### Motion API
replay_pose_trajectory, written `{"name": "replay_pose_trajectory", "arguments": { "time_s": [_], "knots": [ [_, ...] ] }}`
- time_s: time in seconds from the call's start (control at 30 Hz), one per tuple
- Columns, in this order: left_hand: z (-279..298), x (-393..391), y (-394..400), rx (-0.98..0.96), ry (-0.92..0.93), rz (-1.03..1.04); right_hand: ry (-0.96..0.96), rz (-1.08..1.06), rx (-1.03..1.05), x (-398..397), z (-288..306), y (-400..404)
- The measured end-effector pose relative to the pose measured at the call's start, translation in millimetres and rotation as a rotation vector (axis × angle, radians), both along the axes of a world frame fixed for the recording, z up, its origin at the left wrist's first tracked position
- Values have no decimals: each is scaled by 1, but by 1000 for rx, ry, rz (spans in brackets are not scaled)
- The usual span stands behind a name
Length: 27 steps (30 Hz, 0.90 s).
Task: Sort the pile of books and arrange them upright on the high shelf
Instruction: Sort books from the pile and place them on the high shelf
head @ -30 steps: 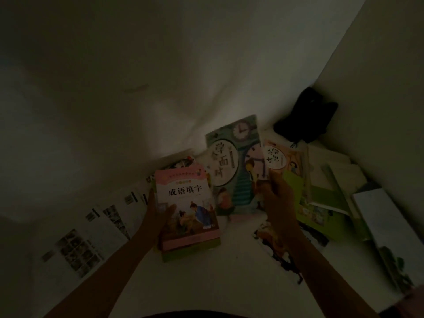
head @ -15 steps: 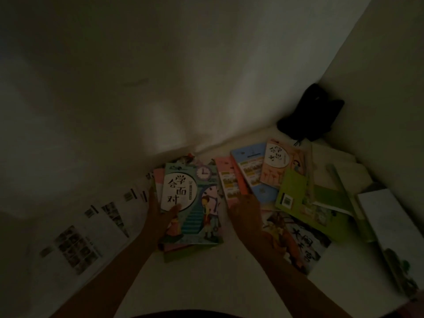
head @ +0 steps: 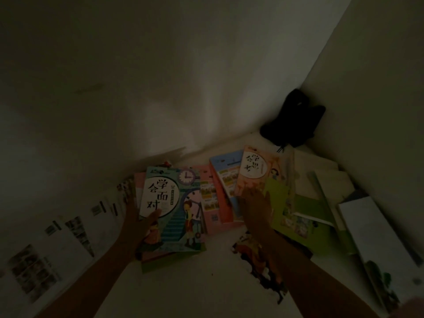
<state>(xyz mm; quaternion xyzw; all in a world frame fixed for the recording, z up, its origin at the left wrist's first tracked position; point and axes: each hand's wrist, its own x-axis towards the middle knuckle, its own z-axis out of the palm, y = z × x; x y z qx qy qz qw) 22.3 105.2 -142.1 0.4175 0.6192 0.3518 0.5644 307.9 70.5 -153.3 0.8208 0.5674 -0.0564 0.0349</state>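
Fingers of the left hand (head: 137, 222) curl round a small stack of books, thumb pressed on the teal clock book (head: 174, 210) on top; the right hand (head: 253, 203) rests, fingers spread, on the orange book (head: 253, 171) among books scattered flat on the white surface (head: 206, 283)

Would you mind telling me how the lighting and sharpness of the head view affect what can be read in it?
Head view: very dim, with one pale patch on the wall behind; the teal clock book in the left hand stays legible, the right hand is a dark shape on the orange book, the black bag shows no detail, and the edges are soft and wide-angle bent.
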Motion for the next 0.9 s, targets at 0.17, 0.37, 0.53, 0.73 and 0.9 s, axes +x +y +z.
{"name": "replay_pose_trajectory", "arguments": {
  "time_s": [0.17, 0.37, 0.53, 0.73, 0.9],
  "knots": [
    [5, 2, -1, 4, 10, 10, 61, 76, 74, -14, 3, -23],
    [-4, -3, 2, -42, 34, 21, 167, -66, -28, -17, 7, 20],
    [-6, -3, 1, -30, 11, 34, -54, -16, -168, -28, 4, 44],
    [4, 3, -3, -23, -17, 74, 237, -1, -50, -21, 39, 46],
    [16, 1, -1, -105, 41, 7, 299, 28, 124, -40, 105, 19]
  ]
}}
